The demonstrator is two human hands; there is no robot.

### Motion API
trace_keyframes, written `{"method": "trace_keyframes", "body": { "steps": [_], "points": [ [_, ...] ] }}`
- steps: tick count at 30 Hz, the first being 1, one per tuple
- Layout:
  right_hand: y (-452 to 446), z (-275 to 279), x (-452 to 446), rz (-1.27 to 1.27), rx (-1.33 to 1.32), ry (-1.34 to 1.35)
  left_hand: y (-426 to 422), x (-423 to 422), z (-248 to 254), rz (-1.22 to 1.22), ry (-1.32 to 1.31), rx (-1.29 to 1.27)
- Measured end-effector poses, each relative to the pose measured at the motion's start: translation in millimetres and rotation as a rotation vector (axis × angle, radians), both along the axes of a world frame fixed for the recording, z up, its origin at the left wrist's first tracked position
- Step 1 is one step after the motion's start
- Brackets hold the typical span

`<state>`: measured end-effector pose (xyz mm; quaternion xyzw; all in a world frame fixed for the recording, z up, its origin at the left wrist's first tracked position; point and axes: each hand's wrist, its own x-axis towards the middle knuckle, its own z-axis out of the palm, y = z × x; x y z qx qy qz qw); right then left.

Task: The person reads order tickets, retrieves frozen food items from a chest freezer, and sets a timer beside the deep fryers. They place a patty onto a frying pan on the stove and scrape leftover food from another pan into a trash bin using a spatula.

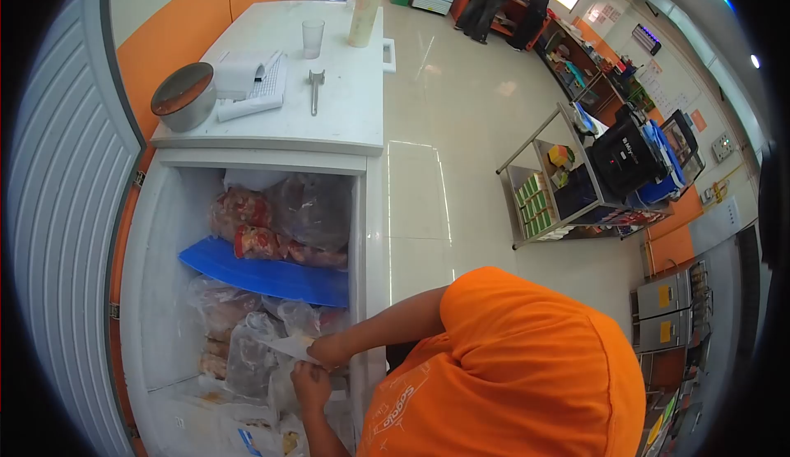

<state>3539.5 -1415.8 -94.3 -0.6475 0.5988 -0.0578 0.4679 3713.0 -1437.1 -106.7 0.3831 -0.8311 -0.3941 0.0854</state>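
Note:
My right hand [331,350], the upper of the two, reaches down into an open chest freezer [156,292]. Its fingers are closed on a pale, thin clear-plastic bag [290,347]. Just below it, my left hand [309,381] is curled closed against the same bag. Both hands nearly touch each other; the fingertips are partly hidden. Beside them lies another clear plastic bag [251,354]. More bagged food [218,313] sits toward the left wall. A blue panel [263,274] separates this section from bags of reddish, meat-like food [257,241] behind it.
On the white top [329,124] stand a metal pot [183,99], papers [255,87], a metal tool [315,91], a clear cup [312,39] and a roll [364,13]. A raised lid [70,235] is left. A loaded cart [568,194] stands right; people [494,0] are far back.

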Motion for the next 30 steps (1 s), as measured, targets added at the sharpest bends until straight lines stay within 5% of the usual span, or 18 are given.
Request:
{"method": "trace_keyframes", "body": {
  "steps": [6, 14, 19, 21, 23, 25, 30],
  "points": [
    [-5, -9, -8, 0.253, -0.048, 0.062, 11, 1, 0, 0.026, 0.056, -0.140],
    [-2, 10, 16, -0.289, -0.094, -0.020, 24, -20, 5, 0.557, -0.055, -0.349],
    [3, 2, 33, -0.337, -0.053, 0.002, 25, -16, -13, 0.768, -0.019, -0.162],
    [5, -6, 25, -0.276, 0.012, 0.033, 27, -2, -17, 0.584, -0.146, -0.163],
    [6, -12, 18, 0.160, -0.002, 0.112, 25, 3, -16, 0.389, -0.278, -0.164],
    [6, -12, 20, 0.174, 0.017, 0.134, 22, 2, -8, 0.101, -0.244, -0.222],
    [2, -7, 20, 0.129, 0.004, 0.107, 26, 0, -11, 0.269, -0.338, -0.054]
  ]
}}
